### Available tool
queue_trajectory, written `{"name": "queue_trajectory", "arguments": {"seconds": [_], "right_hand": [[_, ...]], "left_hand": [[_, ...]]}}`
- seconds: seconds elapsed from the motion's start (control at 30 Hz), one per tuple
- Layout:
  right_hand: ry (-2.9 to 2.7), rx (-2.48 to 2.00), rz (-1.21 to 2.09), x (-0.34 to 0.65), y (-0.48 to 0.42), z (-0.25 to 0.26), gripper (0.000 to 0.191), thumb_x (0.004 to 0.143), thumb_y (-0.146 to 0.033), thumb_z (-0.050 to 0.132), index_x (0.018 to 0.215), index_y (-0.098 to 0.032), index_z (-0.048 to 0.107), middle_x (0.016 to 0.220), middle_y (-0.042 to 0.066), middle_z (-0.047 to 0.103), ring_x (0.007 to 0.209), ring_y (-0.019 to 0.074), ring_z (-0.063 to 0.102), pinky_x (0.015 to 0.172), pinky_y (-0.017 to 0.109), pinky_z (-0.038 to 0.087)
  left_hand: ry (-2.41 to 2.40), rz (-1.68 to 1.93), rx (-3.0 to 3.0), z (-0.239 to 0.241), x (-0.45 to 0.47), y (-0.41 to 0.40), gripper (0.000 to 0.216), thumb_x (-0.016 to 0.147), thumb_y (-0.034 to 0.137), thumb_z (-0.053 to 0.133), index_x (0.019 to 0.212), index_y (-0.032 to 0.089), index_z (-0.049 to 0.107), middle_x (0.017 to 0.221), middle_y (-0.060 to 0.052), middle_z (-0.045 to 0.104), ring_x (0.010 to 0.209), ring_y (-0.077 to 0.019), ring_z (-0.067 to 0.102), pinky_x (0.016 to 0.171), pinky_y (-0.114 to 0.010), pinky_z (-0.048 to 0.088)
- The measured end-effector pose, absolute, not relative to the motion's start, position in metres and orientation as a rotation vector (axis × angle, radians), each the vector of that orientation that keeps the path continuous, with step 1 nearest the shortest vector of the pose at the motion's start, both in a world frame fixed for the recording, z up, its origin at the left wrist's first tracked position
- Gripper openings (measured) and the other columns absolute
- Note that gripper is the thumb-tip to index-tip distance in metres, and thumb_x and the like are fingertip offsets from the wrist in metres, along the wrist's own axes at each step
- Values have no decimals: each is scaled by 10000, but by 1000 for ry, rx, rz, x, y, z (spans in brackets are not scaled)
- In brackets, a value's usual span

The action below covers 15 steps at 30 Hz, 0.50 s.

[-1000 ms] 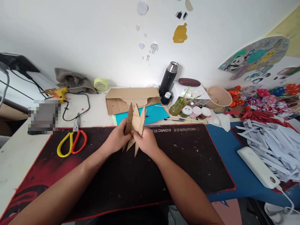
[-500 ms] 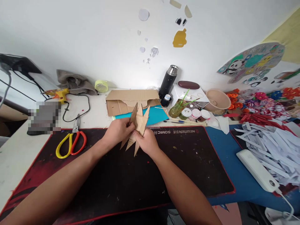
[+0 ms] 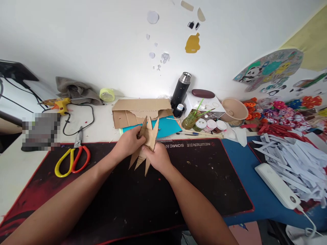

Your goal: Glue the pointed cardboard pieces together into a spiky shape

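Note:
Both my hands hold a bunch of pointed brown cardboard pieces [image 3: 149, 136] just above the far part of a black desk mat [image 3: 143, 194]. My left hand [image 3: 127, 144] grips the bunch from the left with fingers curled round it. My right hand [image 3: 157, 157] pinches it from the right and below. The pieces' sharp tips stick out above and below my hands.
Red and yellow scissors [image 3: 72, 158] lie on the mat's left. Behind are torn cardboard [image 3: 139, 109], a teal sheet [image 3: 167, 127], a black flask [image 3: 181, 89], paint pots [image 3: 211, 125], a glue gun [image 3: 59, 104]. White paper strips [image 3: 293, 158] and a white power strip [image 3: 277, 185] lie at right.
The cardboard bunch has been turned and pressed together a little in my hands. My view has shifted slightly to the right.

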State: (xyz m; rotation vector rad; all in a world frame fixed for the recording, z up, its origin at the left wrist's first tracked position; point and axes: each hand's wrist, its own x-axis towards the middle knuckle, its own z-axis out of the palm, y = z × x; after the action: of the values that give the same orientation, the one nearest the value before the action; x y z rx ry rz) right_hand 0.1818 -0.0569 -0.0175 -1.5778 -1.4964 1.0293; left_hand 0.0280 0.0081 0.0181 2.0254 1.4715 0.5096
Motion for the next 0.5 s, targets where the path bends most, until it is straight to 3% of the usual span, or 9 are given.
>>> {"name": "queue_trajectory", "arguments": {"seconds": [0.13,0.27,0.33,0.5], "right_hand": [[-1509,-1597,1021,180,-57,-18,151,917,-271,696,983,-197,811,1010,95,839,957,294,790,801,316,561],[-1442,-1561,1024,179,-55,-20,160,927,-289,689,974,-188,804,1005,98,840,957,286,793,804,316,573],[-1405,-1538,1040,179,-54,-20,167,930,-302,681,953,-184,797,990,97,840,948,280,793,804,318,576],[-1333,-1343,1131,184,-55,-12,245,941,-404,677,1018,-190,767,1057,81,827,1001,255,775,870,334,593]], "left_hand": [[1304,566,1823,12,16,-8,310,795,275,547,1097,220,591,979,-25,728,881,-251,677,760,-337,485],[1273,533,1789,10,12,-24,481,817,323,576,1284,207,561,1136,-61,741,986,-277,698,850,-369,517],[1289,525,1773,11,11,-29,462,817,319,568,1264,207,566,1087,-52,746,946,-271,696,825,-360,517],[1264,520,1765,20,5,-30,212,848,346,527,982,218,631,896,-12,715,801,-231,643,739,-329,500]]}}
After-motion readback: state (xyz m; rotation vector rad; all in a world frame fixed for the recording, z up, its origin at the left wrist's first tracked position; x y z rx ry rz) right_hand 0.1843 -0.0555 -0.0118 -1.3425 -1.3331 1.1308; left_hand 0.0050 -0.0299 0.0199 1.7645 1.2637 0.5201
